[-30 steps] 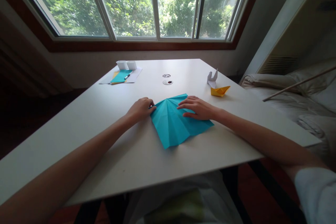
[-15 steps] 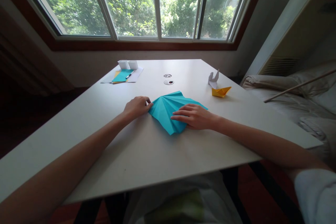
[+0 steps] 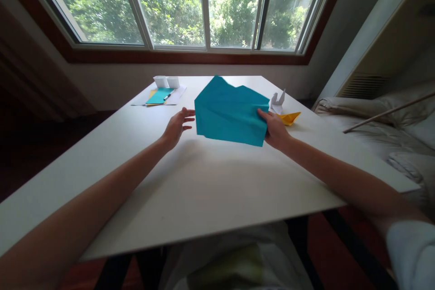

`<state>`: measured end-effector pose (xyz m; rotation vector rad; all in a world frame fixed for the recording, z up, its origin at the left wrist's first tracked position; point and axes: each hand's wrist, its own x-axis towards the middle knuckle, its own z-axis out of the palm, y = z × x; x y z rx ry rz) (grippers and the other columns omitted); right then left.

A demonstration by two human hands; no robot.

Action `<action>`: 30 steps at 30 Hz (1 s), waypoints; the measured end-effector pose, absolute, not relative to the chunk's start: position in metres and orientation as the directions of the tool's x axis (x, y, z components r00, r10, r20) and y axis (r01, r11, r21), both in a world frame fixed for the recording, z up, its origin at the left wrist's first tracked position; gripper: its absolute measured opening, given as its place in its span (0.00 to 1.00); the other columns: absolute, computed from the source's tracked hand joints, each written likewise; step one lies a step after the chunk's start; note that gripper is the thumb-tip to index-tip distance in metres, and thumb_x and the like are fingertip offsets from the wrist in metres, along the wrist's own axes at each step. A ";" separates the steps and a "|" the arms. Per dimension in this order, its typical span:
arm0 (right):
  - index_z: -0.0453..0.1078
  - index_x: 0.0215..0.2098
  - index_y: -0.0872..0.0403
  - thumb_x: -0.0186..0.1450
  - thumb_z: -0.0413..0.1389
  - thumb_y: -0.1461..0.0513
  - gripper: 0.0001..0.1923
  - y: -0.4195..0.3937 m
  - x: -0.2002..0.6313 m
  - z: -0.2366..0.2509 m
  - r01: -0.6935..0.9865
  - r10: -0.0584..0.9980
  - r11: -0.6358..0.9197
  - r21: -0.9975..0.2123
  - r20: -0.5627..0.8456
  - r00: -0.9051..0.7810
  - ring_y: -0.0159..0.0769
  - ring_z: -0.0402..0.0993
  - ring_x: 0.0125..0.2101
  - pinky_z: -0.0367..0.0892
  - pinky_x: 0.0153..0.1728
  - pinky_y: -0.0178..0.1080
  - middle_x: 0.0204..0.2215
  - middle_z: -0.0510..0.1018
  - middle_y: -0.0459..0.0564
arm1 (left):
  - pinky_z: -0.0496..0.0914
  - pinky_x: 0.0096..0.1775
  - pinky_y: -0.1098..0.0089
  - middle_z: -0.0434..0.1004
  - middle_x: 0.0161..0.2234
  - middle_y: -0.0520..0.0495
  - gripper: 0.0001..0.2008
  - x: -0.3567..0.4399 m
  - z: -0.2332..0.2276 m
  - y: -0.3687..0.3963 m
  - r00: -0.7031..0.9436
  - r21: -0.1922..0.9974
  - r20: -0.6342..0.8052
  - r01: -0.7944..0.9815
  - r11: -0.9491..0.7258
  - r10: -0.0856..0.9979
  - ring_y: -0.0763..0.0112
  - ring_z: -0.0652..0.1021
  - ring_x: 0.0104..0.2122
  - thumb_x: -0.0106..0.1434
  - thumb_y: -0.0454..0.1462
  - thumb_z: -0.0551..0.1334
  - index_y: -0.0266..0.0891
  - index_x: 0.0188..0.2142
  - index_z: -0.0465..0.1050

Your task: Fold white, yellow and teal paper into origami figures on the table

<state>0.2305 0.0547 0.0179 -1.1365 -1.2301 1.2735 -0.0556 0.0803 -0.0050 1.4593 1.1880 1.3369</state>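
A creased blue sheet of paper (image 3: 231,113) is held up off the table, tilted so that its broad side faces me. My right hand (image 3: 276,130) grips its right edge, the thumb on the near side and the fingers behind. Beside the left edge is my left hand (image 3: 176,128), its fingers apart and holding nothing. Whether its fingertips touch the paper I cannot tell. Just beyond my right hand lies a yellow paper boat (image 3: 290,118), partly covered by that hand. A white folded-paper figure (image 3: 277,103) stands behind the boat.
At the far left of the white table (image 3: 204,199) lie flat blue sheets (image 3: 159,96) and white sheets, with a pen (image 3: 169,95) on top. Two small white paper boxes (image 3: 166,82) stand behind them. A window (image 3: 204,9) is beyond the table, and a sofa (image 3: 380,127) is on the right.
The blue paper has come up off the table and now shows its other side. My right hand has moved to its right edge. My left hand has let go and opened.
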 end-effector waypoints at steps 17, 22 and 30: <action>0.62 0.52 0.61 0.59 0.55 0.53 0.27 0.077 0.251 0.004 0.679 0.968 0.192 -0.709 0.025 -0.248 0.48 0.71 0.44 0.67 0.45 0.51 0.48 0.72 0.61 | 0.68 0.40 0.63 0.73 0.38 0.42 0.16 -0.043 0.007 0.058 0.444 0.352 0.377 0.744 -0.569 0.813 0.62 0.73 0.37 0.60 0.47 0.55 0.38 0.38 0.72; 0.49 0.62 0.64 0.59 0.55 0.51 0.40 0.080 0.253 -0.008 0.880 0.911 0.385 -0.279 0.268 -0.314 0.57 0.55 0.57 0.53 0.55 0.56 0.58 0.59 0.66 | 0.63 0.51 0.58 0.66 0.54 0.42 0.23 -0.030 -0.003 0.049 0.639 0.146 0.139 0.743 -0.653 0.757 0.56 0.68 0.51 0.65 0.47 0.49 0.41 0.55 0.63; 0.65 0.53 0.50 0.68 0.42 0.60 0.18 0.060 0.233 -0.011 0.565 0.575 0.817 -0.110 0.227 -0.786 0.43 0.63 0.52 0.60 0.53 0.48 0.53 0.68 0.52 | 0.52 0.58 0.58 0.53 0.63 0.46 0.27 -0.026 -0.008 0.045 0.661 0.072 -0.007 0.748 -0.659 0.750 0.60 0.57 0.61 0.67 0.50 0.41 0.44 0.62 0.52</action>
